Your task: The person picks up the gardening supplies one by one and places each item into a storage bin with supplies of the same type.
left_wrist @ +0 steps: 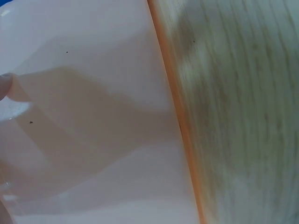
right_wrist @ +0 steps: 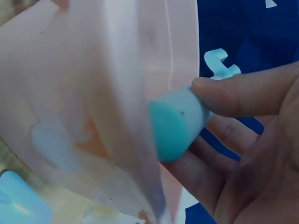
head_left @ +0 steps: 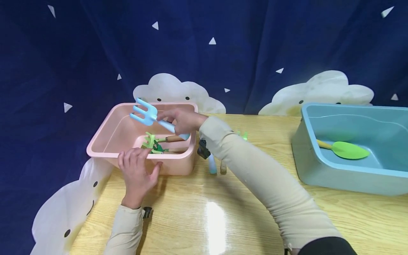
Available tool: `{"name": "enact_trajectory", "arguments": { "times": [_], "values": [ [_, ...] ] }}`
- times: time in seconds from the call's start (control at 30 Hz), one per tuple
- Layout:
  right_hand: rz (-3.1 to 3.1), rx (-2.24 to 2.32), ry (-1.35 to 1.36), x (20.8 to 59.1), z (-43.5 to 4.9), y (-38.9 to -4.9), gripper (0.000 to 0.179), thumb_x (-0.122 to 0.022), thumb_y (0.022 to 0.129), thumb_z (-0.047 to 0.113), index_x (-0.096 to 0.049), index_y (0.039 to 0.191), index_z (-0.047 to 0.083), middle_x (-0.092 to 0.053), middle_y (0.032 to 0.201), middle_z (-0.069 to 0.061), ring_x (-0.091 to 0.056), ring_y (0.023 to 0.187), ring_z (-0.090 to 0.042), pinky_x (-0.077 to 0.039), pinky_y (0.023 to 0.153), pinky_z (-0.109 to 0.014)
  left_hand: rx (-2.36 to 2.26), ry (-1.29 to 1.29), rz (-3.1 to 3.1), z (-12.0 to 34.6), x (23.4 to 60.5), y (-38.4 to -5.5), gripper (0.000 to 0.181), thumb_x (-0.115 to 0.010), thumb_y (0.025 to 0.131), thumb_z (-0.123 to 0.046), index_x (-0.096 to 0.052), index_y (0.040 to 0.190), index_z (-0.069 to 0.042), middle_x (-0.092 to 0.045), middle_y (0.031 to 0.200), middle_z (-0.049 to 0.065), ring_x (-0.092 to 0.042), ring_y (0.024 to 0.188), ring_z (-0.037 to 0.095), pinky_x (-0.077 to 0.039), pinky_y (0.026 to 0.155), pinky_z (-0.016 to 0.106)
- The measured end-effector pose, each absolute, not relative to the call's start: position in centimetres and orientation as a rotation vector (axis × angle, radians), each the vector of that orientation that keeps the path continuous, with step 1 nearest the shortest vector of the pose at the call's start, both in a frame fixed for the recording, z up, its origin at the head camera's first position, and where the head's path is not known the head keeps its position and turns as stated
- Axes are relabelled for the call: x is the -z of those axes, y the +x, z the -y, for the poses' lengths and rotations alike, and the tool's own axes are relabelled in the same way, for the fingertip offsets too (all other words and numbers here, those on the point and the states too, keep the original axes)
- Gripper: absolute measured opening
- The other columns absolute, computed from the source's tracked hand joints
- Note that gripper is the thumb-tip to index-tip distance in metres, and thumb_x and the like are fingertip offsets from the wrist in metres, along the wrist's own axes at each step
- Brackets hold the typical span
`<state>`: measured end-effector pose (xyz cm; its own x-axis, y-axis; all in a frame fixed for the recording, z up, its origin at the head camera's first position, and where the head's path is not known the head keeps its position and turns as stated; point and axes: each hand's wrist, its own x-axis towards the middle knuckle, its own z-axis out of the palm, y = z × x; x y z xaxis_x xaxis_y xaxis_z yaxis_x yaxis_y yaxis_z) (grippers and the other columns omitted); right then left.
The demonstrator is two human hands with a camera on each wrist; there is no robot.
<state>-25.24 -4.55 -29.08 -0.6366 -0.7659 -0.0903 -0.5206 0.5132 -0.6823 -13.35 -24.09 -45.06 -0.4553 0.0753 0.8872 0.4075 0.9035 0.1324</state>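
Note:
A light-blue hand fork is in my right hand, its tines pointing left over the pink bin. In the right wrist view, thumb and fingers grip the handle beside the bin's wall. My left hand holds the bin's front rim, fingers over the edge and thumb spread along the outer wall. Inside the bin lie a light-green hand rake with a brown handle and a dark-green tool, partly hidden by the front wall. The left wrist view shows mostly bin wall and tabletop.
A blue bin at right holds a green trowel with a yellow handle. Between the bins lie a blue-handled tool, a wooden handle and green tines, partly covered by the right sleeve. A dark-blue curtain hangs behind.

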Motion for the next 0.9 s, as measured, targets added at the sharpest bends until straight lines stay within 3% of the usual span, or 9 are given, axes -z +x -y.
{"name": "enact_trajectory", "arguments": {
  "times": [0.3, 0.5, 0.63, 0.77, 0.9],
  "values": [
    [-2.358, 0.866, -1.056, 30.0, 5.1, -25.6, 0.068, -0.051, 0.08, -0.015, -0.053, 0.142, 0.014, -0.065, 0.13, -0.017, -0.064, 0.106, -0.024, -0.049, 0.065, -0.021, 0.402, -0.362, 2.004, 24.1, 45.0, -13.5, 0.049, -0.069, 0.074, -0.029, -0.061, 0.114, -0.002, -0.059, 0.105, 0.019, -0.047, 0.106, 0.038, -0.025, 0.102, 0.061],
    [-2.379, 0.826, -1.044, 30.3, 5.3, -25.7, 0.069, -0.051, 0.08, -0.015, -0.053, 0.142, 0.015, -0.067, 0.129, -0.016, -0.065, 0.102, -0.024, -0.051, 0.067, -0.023, 0.405, -0.357, 2.005, 24.0, 45.0, -13.5, 0.049, -0.068, 0.074, -0.031, -0.061, 0.113, -0.002, -0.059, 0.105, 0.019, -0.047, 0.106, 0.038, -0.024, 0.105, 0.059],
    [-2.535, 0.782, -1.079, 30.5, 5.3, -25.8, 0.063, -0.053, 0.08, -0.013, -0.059, 0.137, 0.013, -0.064, 0.135, -0.009, -0.064, 0.118, -0.023, -0.053, 0.084, -0.026, 0.402, -0.357, 2.002, 24.0, 45.0, -13.4, 0.05, -0.068, 0.074, -0.031, -0.061, 0.114, -0.002, -0.059, 0.105, 0.019, -0.047, 0.107, 0.038, -0.023, 0.109, 0.056],
    [-2.7, 0.768, -1.072, 30.3, 5.0, -26.1, 0.057, -0.057, 0.081, -0.009, -0.062, 0.133, 0.013, -0.061, 0.141, -0.002, -0.055, 0.133, -0.019, -0.045, 0.107, -0.03, 0.409, -0.361, 2.003, 24.0, 45.1, -13.5, 0.05, -0.069, 0.074, -0.03, -0.061, 0.113, -0.001, -0.059, 0.106, 0.019, -0.047, 0.107, 0.038, -0.019, 0.116, 0.049],
    [-2.782, 0.829, -0.999, 30.1, 3.9, -26.6, 0.048, -0.059, 0.086, 0.001, -0.062, 0.132, 0.013, -0.062, 0.138, -0.005, -0.054, 0.132, -0.021, -0.042, 0.111, -0.034, 0.415, -0.365, 2.011, 24.1, 45.1, -13.3, 0.05, -0.07, 0.074, -0.03, -0.061, 0.113, -0.001, -0.059, 0.108, 0.02, -0.047, 0.108, 0.038, -0.015, 0.118, 0.045]
  ]
}}
